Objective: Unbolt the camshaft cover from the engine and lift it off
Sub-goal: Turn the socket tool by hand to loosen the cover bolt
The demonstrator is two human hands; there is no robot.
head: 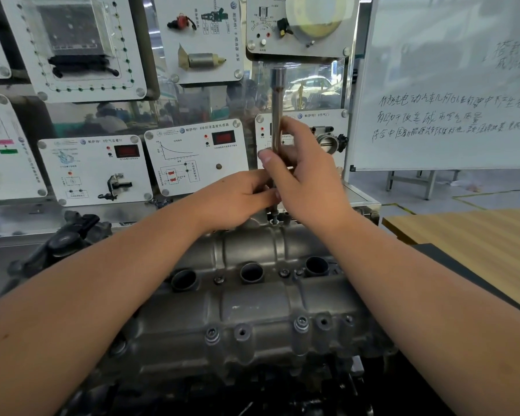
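Closest in, the camshaft cover point(252, 298) is sitting across the top of the engine, grey cast metal, filling the lower middle of the view. Along its near edge, bolt heads point(301, 323) and open bolt bosses are showing in a row. Up its centre line, three round plug wells point(252, 272) are gaping open, with small bolts between them.

Both forearms are reaching over the cover toward its far edge. There, the left hand point(237, 199) is curling its fingers around the lower end of a long socket tool point(276, 115), right above a bolt hole on the cover's far rim. The right hand point(300, 175) is gripping the same tool just above, thumb and fingers pinching the shaft. The tool is standing nearly upright, its tip pointing down at the far-edge bolt point(273, 220).

Left of the cover, a dark engine fitting point(69, 238) is jutting up. To the right of the cover, a wooden worktop point(469, 235) is showing.

Beyond the cover, a training display board point(192, 157) with gauges and parts is standing, and a whiteboard point(451, 85) with handwriting is leaning at the far right.
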